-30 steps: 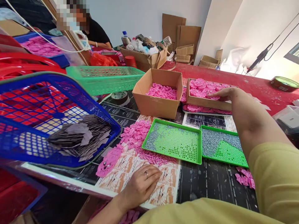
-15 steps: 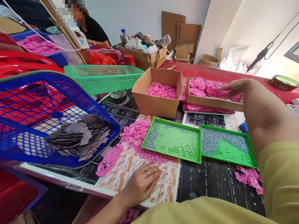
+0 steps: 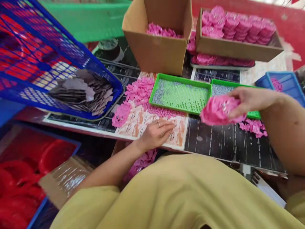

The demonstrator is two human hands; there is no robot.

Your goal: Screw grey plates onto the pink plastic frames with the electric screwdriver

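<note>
Clasping rounded plastic pieces (image 3: 215, 111), the right hand (image 3: 250, 99) hovers; their long axis runs sideways. Left hand (image 3: 157, 132) lies loosely extended.

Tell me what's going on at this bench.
Someone in a yellow shirt holds a stack of pink pieces in the right hand, above the bench near the right-hand green tray. The left hand lies palm down over a patterned sheet, nothing visible in it. Beyond, a shallow cardboard tray holds more pink stacks, beside a cardboard box of small pink parts.
</note>
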